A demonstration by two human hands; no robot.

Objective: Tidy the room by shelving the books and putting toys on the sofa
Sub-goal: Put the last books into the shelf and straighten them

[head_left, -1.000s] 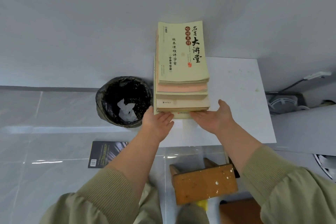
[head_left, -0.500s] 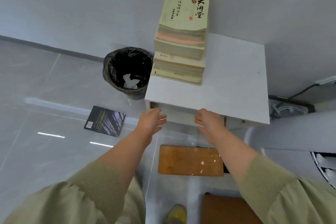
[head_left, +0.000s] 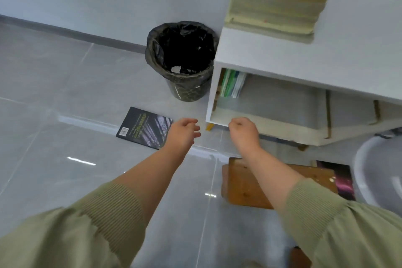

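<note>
A stack of yellowish books point(head_left: 276, 6) lies on top of the white shelf unit point(head_left: 326, 54). A few green and white books point(head_left: 231, 84) stand in its open compartment. On the floor left of the shelf lies a dark book point(head_left: 144, 127), and a purple-covered book point(head_left: 344, 180) lies partly under the wooden stool. My left hand point(head_left: 182, 132) hovers beside the dark book with loosely curled fingers, holding nothing. In front of the shelf's lower edge my right hand point(head_left: 243, 132) hangs loosely curled, also holding nothing.
A black-lined waste bin point(head_left: 182, 59) stands against the wall, touching the shelf's left side. A wooden stool point(head_left: 245, 189) sits on the grey tiled floor under my right arm. A white rounded object point(head_left: 378, 172) is at the right edge.
Both hands let go of the book stack and dropped from the shelf top to floor-side height. The view tipped down and closer, so the shelf compartment now shows.
</note>
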